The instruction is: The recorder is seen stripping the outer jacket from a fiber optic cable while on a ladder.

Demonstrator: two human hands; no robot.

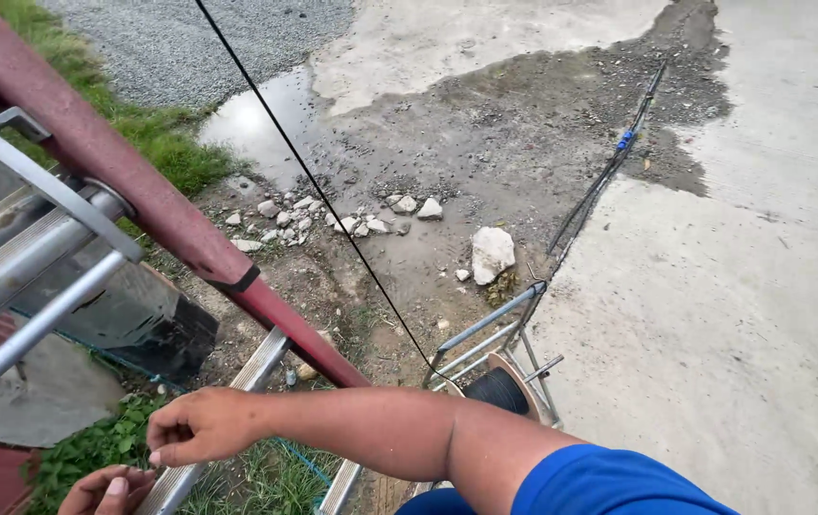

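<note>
Ladder rail (237,401) of ribbed, dull aluminium runs up from the bottom edge, and both hands sit at it. The right hand (201,426), on a bare forearm that crosses from a blue sleeve (609,482), is curled into a loose fist with the knuckles up, resting just above the rail; whether its fingers pinch anything cannot be told. The left hand (108,491) shows only partly at the bottom edge, thumb up and fingers bent beside the same rail; its grip is hidden.

Above the hands a round, dark red painted pole (142,195) slants from the top left down toward the forearm, with a black band around it partway along. Smooth grey metal rungs and rails (27,257) of a second ladder section lie at the left.

A thin black cable (313,181) stretches taut from the top edge down to a cable reel (502,386) wound with black line, held in a grey tubular metal stand (495,329) on the ground below. Around it lie pale, rough stones (492,253), wet brown mud, a shallow puddle (256,124), smooth light concrete (743,315), gravel and tufts of green grass (94,448).
</note>
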